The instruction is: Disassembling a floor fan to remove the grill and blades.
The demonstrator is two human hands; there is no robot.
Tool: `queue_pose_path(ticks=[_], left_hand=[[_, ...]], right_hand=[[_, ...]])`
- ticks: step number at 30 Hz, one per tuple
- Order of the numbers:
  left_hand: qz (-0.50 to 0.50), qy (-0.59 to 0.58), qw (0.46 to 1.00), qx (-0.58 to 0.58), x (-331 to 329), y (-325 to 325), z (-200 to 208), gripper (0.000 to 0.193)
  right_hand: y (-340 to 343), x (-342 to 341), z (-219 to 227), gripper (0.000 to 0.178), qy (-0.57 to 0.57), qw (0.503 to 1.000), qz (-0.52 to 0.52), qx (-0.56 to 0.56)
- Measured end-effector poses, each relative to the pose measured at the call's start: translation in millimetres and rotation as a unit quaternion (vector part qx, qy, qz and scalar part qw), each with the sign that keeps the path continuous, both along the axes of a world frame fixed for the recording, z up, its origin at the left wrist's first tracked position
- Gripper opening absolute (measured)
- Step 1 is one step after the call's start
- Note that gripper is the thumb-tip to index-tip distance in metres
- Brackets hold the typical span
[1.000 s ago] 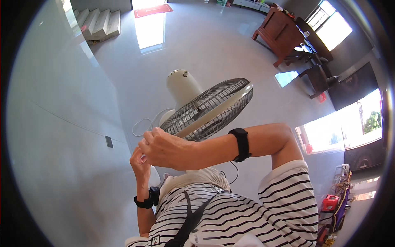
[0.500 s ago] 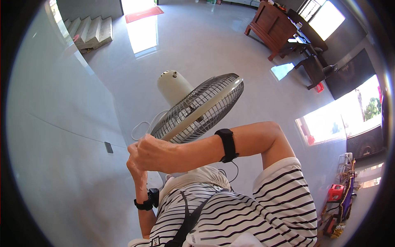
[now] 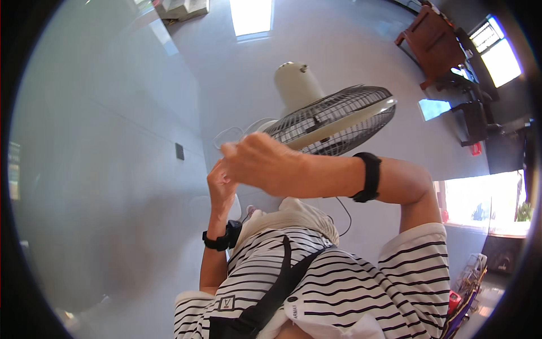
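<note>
Fan (image 3: 333, 124) with grille tilted, just beyond right hand (image 3: 257, 161) and forearm | right hand blurred, fingers curled, can't tell what's gripped, if anything | left hand (image 3: 222, 183) tucked close below, fingers bent, hold equally unclear | black band on each wrist | dark plate (image 3: 179, 151) on wall, off left

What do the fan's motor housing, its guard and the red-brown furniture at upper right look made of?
The motor housing looks like smooth, evenly coloured cream plastic, perhaps painted metal. The guard seems dark metal wire, given its thin, regular strands; coating unclear. The red-brown furniture is probably stained wood, judging by colour and panelled face.
</note>
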State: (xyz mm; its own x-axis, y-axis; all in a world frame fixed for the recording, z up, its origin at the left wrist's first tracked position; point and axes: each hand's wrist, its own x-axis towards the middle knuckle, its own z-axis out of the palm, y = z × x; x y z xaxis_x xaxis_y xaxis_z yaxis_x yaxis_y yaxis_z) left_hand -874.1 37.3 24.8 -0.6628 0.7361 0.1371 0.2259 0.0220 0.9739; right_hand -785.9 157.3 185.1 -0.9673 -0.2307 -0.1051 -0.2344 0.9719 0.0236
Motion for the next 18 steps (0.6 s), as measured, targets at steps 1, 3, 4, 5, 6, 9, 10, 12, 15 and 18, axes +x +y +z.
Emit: queue_pose_path(ticks=[1, 3, 4, 5, 6, 9, 10, 12, 15, 18], left_hand=[[-0.032, -0.085, 0.994, 0.054, 2.0, -1.0, 2.5, 0.015], [-0.026, -0.102, 0.994, 0.038, 2.7, -1.0, 5.5, 0.015], [-0.028, -0.121, 0.992, 0.026, 3.2, -0.9, 6.1, 0.015], [-0.027, -0.121, 0.992, 0.026, 3.0, -2.0, 6.2, 0.015], [-0.028, -0.102, 0.994, 0.014, 2.4, -3.5, 6.6, 0.014], [-0.022, -0.091, 0.996, 0.01, 3.5, -3.8, 9.9, 0.013], [-0.015, -0.098, 0.995, 0.018, 4.4, -3.0, 11.4, 0.013], [0.003, -0.048, 0.999, 0.016, 5.4, 0.3, 13.5, 0.013], [0.009, -0.044, 0.999, 0.014, 7.1, -0.2, 15.2, 0.014], [-0.016, -0.106, 0.994, 0.027, 5.5, -0.6, 10.6, 0.015]], right_hand=[[3.3, -0.6, -0.9, 0.005, 0.018, 0.999, -0.007, 0.029], [6.8, -4.3, -2.3, 0.004, 0.007, 0.999, -0.028, 0.043], [6.2, -6.4, -2.3, 0.004, 0.006, 0.999, -0.026, 0.042], [4.8, -9.1, -1.4, 0.003, -0.028, 0.998, -0.023, 0.054], [3.7, -10.7, 0.0, 0.003, -0.062, 0.996, -0.02, 0.065], [3.7, -9.5, 5.4, 0.003, -0.013, 0.996, 0.026, 0.078], [3.8, -8.8, 4.0, 0.003, -0.013, 0.996, 0.026, 0.079], [4.0, -7.4, -0.7, 0.002, 0.057, 0.997, 0.053, 0.013], [4.5, -7.4, -1.8, 0.004, 0.001, 1.0, 0.013, -0.026], [5.6, -4.2, -0.7, 0.005, 0.018, 0.999, -0.03, -0.002]])
